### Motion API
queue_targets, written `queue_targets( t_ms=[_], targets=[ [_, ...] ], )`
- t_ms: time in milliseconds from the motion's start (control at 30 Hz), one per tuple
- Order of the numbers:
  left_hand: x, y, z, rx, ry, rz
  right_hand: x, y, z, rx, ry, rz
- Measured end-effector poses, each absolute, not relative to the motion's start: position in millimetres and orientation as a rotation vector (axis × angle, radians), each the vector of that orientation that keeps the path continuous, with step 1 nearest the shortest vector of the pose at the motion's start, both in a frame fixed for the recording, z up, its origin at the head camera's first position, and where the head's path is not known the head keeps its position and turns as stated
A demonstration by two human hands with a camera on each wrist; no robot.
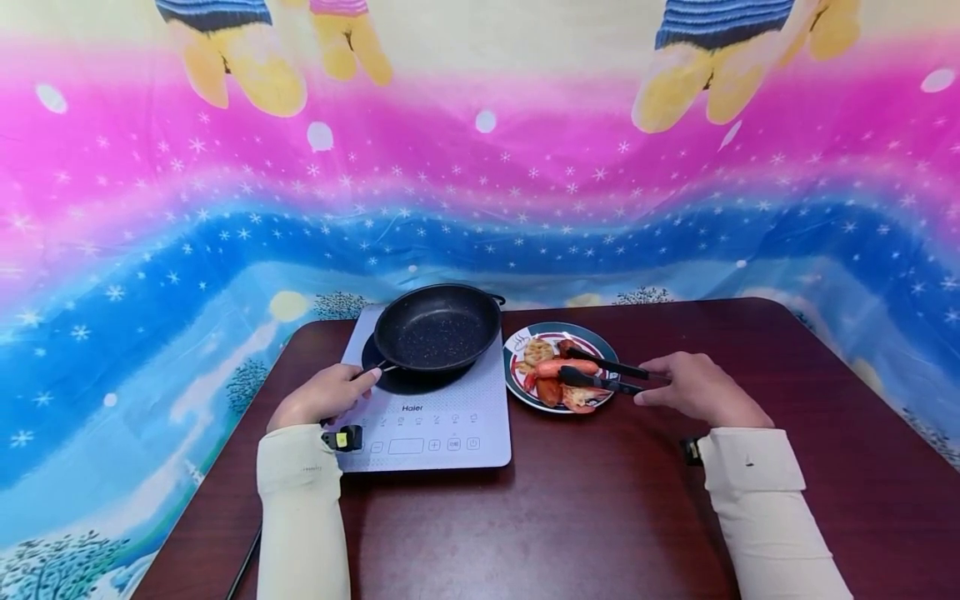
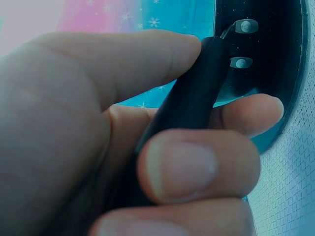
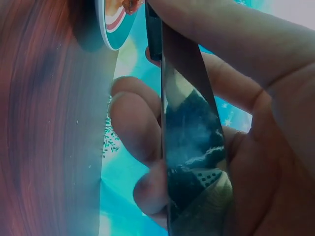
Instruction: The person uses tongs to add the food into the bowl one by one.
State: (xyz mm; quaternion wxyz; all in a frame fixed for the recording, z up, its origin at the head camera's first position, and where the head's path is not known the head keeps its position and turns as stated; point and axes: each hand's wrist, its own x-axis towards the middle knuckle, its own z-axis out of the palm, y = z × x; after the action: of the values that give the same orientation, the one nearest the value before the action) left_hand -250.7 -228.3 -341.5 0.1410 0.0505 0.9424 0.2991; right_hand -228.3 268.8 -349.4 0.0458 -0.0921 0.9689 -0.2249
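So the tongs [image 1: 609, 385] are over the plate [image 1: 558, 327], one dark arm on each side of a pinkish sausage [image 1: 566, 367] sitting on top of the food pile. Can't really tell if the tips are squeezing it or just sitting around it. The right hand [image 1: 699, 387] grips the back end of the tongs, and in the right wrist view you can see fingers and thumb wrapped around the shiny metal part.

Rest of the plate: a pale yellowish round piece [image 1: 538, 351] at the back left, plus some reddish-brown and orange bits around the sausage. The plate has a dark green rim and sits on the surface [image 1: 600, 517], right next to the white cooktop [image 1: 450, 454] with "Haier" on it.

Over the cooktop is a black speckled frying pan [image 1: 438, 329], near the back, with part of the dark round heating area [image 1: 423, 383] showing under it. The left hand [image 1: 324, 396] has the pan's black handle [image 2: 189, 105], fingers curled around it and thumb along the top.

Both arms have pale sleeves [image 1: 303, 517] with black gear at the wrists. Behind it all hangs a pink and blue snowflake cloth [image 1: 450, 183].
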Motion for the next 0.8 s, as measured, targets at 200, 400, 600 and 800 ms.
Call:
queue_targets(
  t_ms=[200, 400, 600, 800],
  targets=[
    [-250.3, -228.2, -340.0, 0.144, 2.728, 0.853, -229.1, 266.6, -347.5, -0.284, 2.966, -0.670],
    [-250.8, -228.4, -340.3, 0.145, 2.733, 0.843, -227.2, 266.7, -345.5, -0.289, 2.999, -0.622],
    [-251.1, -228.6, -341.4, 0.135, 2.724, 0.856, -226.0, 266.0, -344.2, -0.283, 3.017, -0.592],
    [-251.8, -229.5, -341.1, 0.127, 2.712, 0.877, -224.8, 269.0, -343.7, -0.289, 3.031, -0.589]
  ],
)
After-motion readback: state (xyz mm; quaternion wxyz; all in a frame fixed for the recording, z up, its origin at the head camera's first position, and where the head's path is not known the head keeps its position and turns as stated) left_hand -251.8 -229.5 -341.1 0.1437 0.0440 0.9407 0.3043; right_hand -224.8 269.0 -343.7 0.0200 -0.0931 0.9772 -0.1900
